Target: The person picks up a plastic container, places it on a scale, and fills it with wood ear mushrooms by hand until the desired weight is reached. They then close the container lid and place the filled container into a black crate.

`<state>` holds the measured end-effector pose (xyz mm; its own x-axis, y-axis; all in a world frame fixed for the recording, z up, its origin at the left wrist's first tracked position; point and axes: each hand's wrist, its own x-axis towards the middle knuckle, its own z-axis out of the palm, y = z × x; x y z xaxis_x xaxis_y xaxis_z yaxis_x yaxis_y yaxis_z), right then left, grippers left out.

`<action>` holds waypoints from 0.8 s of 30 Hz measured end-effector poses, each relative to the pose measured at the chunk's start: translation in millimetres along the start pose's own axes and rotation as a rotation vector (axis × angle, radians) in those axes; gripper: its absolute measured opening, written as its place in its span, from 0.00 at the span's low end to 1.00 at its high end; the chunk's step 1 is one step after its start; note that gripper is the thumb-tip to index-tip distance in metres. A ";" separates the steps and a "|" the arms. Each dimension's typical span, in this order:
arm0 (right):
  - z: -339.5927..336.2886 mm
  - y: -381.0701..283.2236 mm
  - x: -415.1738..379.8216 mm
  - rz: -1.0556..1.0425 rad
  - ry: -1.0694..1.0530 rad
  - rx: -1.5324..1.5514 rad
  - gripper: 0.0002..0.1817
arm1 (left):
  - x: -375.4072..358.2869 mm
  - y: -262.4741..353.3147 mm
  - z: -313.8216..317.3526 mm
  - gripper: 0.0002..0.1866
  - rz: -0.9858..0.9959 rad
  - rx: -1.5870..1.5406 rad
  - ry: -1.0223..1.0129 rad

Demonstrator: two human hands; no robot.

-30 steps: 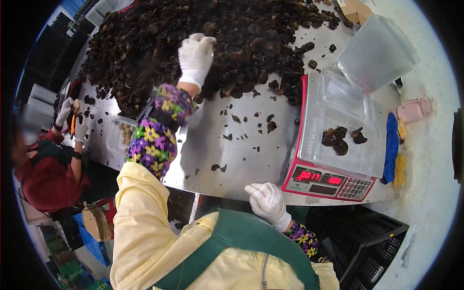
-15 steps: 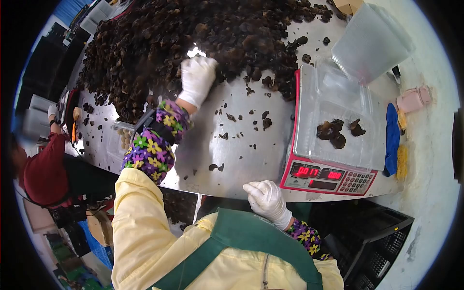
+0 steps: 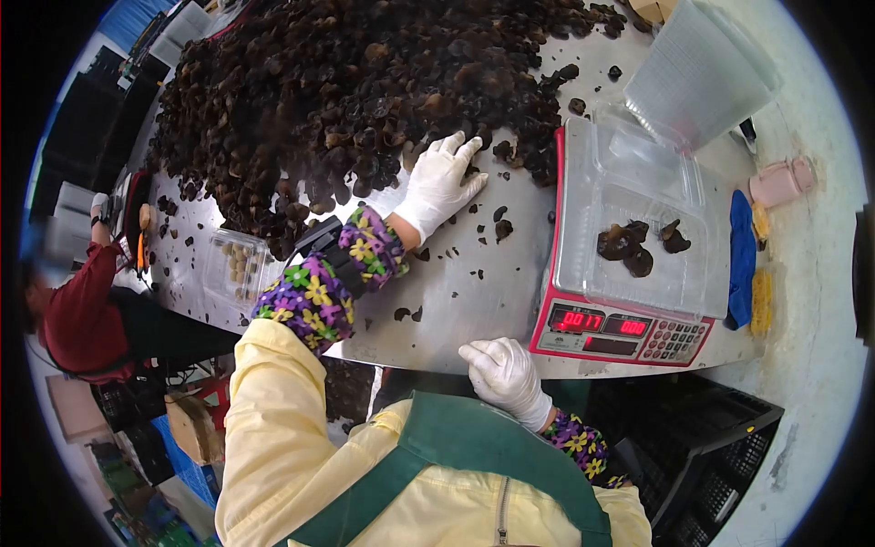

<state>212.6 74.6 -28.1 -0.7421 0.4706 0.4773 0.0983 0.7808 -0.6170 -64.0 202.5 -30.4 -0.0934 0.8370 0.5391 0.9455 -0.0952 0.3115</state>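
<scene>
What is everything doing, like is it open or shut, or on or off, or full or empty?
Left hand: open, fingers spread by the pile
Right hand: fingers curled in
Scale: on, red numbers lit
Clear box on the scale: open, a few dark pieces inside
Dark pile: heaped loose
Box of tan pieces: partly filled; lid unclear

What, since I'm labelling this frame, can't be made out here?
Under the left hand: head view, hidden by the hand itself.
Inside the right hand: head view, hidden by its curled fingers.
Far end of the dark pile: head view, cut off by top edge.
Key labels on the scale: head view, too small.
</scene>
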 end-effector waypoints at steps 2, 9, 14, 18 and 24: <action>-0.7 -0.2 0.5 0.003 -0.010 -0.001 0.21 | 4.4 -2.0 0.4 0.15 0.034 0.065 0.037; 0.6 0.0 -0.6 0.016 -0.017 -0.004 0.21 | -27.3 25.3 -35.9 0.13 0.142 -0.325 -0.248; 1.7 -0.4 -0.9 0.005 -0.011 -0.018 0.20 | -17.4 -8.2 -44.5 0.20 -0.102 0.281 0.212; 1.2 -0.1 -0.9 0.011 -0.013 -0.035 0.20 | -16.6 -50.7 -46.8 0.16 -0.049 0.362 -0.034; 2.1 -0.4 -0.3 0.006 -0.001 -0.030 0.20 | 14.1 -85.1 -82.1 0.12 -0.176 0.746 0.515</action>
<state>211.4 73.3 -29.4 -0.7423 0.4747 0.4729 0.1225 0.7901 -0.6006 -171.3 178.2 14.9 -0.2131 0.4462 0.8692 0.8437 0.5326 -0.0666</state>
